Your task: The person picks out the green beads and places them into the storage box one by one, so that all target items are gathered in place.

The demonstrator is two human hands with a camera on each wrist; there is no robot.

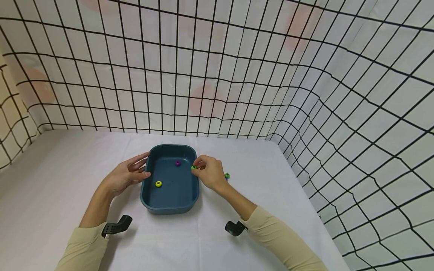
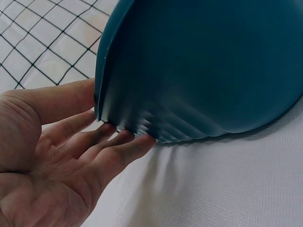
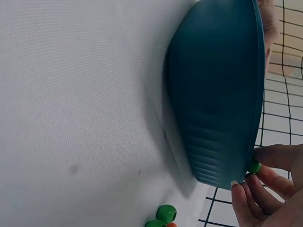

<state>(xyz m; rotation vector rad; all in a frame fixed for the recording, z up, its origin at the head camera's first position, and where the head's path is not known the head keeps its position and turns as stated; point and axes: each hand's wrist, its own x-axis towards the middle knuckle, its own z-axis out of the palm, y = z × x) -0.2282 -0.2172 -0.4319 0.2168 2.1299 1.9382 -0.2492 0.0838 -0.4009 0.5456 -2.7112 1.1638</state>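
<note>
A dark blue rectangular tray (image 1: 169, 209) with rounded corners stands on the white cloth. My left hand (image 1: 126, 175) holds its left side, thumb over the rim and the fingers against the ribbed outer wall (image 2: 180, 120). At the opposite rim, my right hand (image 1: 210, 173) pinches a green bead (image 3: 254, 166) between thumb and fingers. Inside the tray lie a purple bead (image 1: 178, 163) and a yellow bead (image 1: 158, 184), apart from each other.
Beside my right wrist, another green bead (image 1: 227, 175) lies on the cloth, partly hidden. The right wrist view shows green beads (image 3: 166, 213) there with an orange one (image 3: 172, 225). Black netting (image 1: 217, 75) over white sheeting borders the table's back and sides.
</note>
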